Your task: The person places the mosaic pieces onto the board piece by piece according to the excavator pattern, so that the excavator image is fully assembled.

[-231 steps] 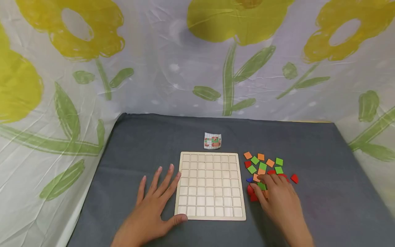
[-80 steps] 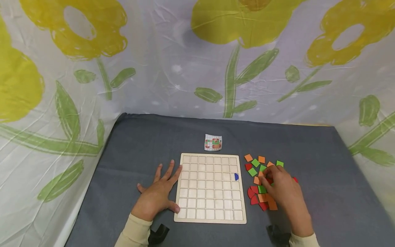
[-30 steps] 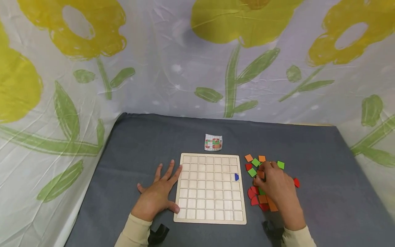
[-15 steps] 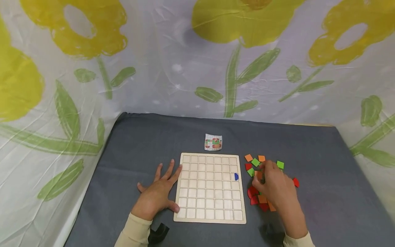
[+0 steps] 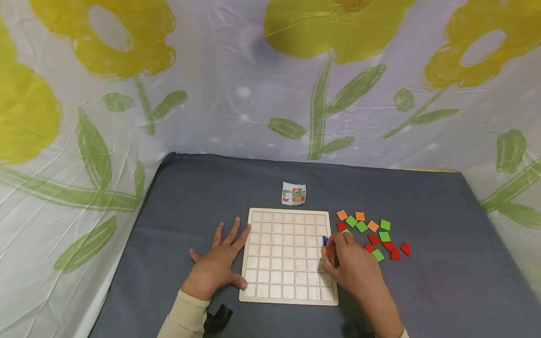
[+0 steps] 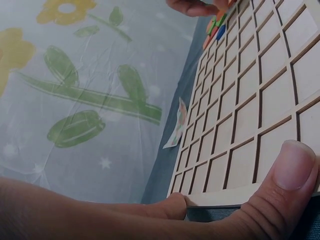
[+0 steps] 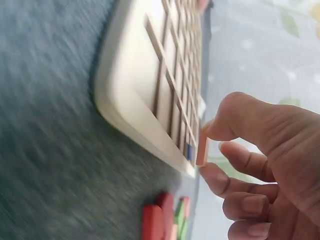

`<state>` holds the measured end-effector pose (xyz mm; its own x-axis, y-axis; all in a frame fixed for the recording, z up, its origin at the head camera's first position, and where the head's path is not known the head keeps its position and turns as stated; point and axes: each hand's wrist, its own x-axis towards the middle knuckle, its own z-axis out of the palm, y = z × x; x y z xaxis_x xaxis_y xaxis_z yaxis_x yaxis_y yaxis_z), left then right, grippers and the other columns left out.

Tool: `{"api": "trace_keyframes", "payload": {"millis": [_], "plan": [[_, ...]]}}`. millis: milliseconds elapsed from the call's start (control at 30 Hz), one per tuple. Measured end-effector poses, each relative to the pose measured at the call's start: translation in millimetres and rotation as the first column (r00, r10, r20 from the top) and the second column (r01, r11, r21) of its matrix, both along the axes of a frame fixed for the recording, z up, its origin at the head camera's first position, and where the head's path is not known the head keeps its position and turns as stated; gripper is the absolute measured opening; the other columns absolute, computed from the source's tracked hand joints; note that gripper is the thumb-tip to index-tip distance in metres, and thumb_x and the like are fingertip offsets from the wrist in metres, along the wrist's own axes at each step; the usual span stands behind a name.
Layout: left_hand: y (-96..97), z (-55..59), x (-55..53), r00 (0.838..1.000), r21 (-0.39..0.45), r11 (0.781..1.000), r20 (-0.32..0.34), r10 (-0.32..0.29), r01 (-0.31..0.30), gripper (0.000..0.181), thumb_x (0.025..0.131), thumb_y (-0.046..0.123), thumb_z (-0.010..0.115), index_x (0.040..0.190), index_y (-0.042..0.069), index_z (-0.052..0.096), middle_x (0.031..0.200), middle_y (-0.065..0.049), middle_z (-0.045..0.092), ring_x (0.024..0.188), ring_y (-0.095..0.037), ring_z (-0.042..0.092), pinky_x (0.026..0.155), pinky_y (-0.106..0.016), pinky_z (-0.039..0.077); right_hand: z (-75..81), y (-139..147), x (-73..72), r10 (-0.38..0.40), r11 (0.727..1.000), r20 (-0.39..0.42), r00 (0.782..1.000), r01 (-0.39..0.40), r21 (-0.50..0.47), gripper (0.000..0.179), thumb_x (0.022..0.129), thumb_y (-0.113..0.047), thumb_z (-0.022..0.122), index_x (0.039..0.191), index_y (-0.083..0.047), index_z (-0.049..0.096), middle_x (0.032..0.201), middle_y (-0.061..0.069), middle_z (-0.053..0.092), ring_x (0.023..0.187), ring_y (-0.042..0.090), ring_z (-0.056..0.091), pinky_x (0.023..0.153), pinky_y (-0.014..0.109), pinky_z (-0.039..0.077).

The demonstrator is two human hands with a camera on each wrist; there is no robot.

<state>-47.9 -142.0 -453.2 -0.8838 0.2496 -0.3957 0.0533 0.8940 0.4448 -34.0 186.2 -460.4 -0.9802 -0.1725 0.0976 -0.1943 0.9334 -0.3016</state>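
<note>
Curtain: big flower-print curtain [image 5: 236, 94] behind everything, running from 9 round through 12 to 3 (12 = far side, fwiw).
Bench: dark grey cloth over the bench [image 5: 203, 188], everything sits on that.
Board: pale wooden grid board [image 5: 289, 267] lying flat, so call it the clock's centre.
Left hand [image 5: 215, 270]: at the board's 9 o'clock, fingers spread wide, thumb resting on the rim. Not gripping anything, and well apart from the action.
Right hand [image 5: 355, 267]: over the board's 3 o'clock edge, fingers narrow, pinching an orange tile [image 5: 328, 252]. It hides the cells and bits of bench underneath, so no idea what's there.
Card: little grid card [image 5: 293, 194] with a red-and-green pattern, just off the board at 12.
Loose pieces: green squares [image 5: 385, 225], orange squares [image 5: 373, 226] and red pieces [image 5: 405, 249], some rounded, scattered from 2 to 3 o'clock off the board.
Held tile: at 10 o'clock from the hand's middle, over the right-hand column. Partly covered, so can't call a long axis; can't tell if it touches wood either.
Blue half-disc [image 5: 325, 241]: third cell down, same column, just beside the tile at its 12. Tightest neighbour imo.
</note>
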Motion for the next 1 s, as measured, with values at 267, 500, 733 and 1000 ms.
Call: {"api": "trace_keyframes", "payload": {"millis": [267, 500, 733, 1000], "plan": [[0.3, -2.9, -1.0, 1.0, -0.02, 1.0, -0.001, -0.007, 0.007, 0.143, 0.055, 0.038, 0.101, 0.171, 0.032, 0.019, 0.179, 0.0, 0.003, 0.163, -0.043, -0.003, 0.087, -0.102, 0.006, -7.7, -6, 1.0, -0.002, 1.0, 0.016, 1.0, 0.002, 0.027, 0.021, 0.084, -0.024, 0.081, 0.093, -0.014, 0.064, 0.087, 0.0, 0.056, 0.059, 0.012, 0.047, 0.046, 0.028, 0.04], [-5.5, -30.4, -5.1, 1.0, 0.004, 1.0, -0.012, -0.002, 0.002, 0.151, 0.051, 0.045, 0.101, 0.169, 0.045, 0.008, 0.178, 0.011, -0.007, 0.163, -0.038, -0.012, 0.086, -0.101, -0.003, -8.5, -7, 0.7, 0.012, 0.998, -0.039, 0.999, -0.009, 0.059, 0.019, 0.085, -0.024, 0.081, 0.092, -0.012, 0.068, 0.088, 0.001, 0.058, 0.058, 0.012, 0.047, 0.043, 0.028, 0.039], [-1.8, -16.1, -3.6, 1.0, -0.017, 1.0, -0.017, -0.012, 0.012, 0.147, 0.053, 0.042, 0.102, 0.171, 0.038, 0.014, 0.179, 0.005, -0.001, 0.163, -0.041, -0.006, 0.084, -0.102, 0.003, -10.0, -8, 0.1, 0.015, 0.998, -0.039, 0.999, -0.013, 0.067, 0.017, 0.087, -0.025, 0.079, 0.092, -0.012, 0.07, 0.09, 0.001, 0.06, 0.059, 0.011, 0.047, 0.042, 0.027, 0.038], [2.9, 1.2, -0.9, 1.0, -0.032, 0.999, -0.003, -0.005, 0.004, 0.143, 0.054, 0.038, 0.101, 0.171, 0.03, 0.02, 0.179, -0.002, 0.004, 0.162, -0.045, -0.003, 0.087, -0.102, 0.008, -10.6, -7, -0.2, 0.007, 0.998, -0.008, 1.0, -0.007, 0.058, 0.017, 0.087, -0.025, 0.082, 0.093, -0.013, 0.07, 0.093, 0.002, 0.061, 0.06, 0.011, 0.046, 0.045, 0.026, 0.039]]}}
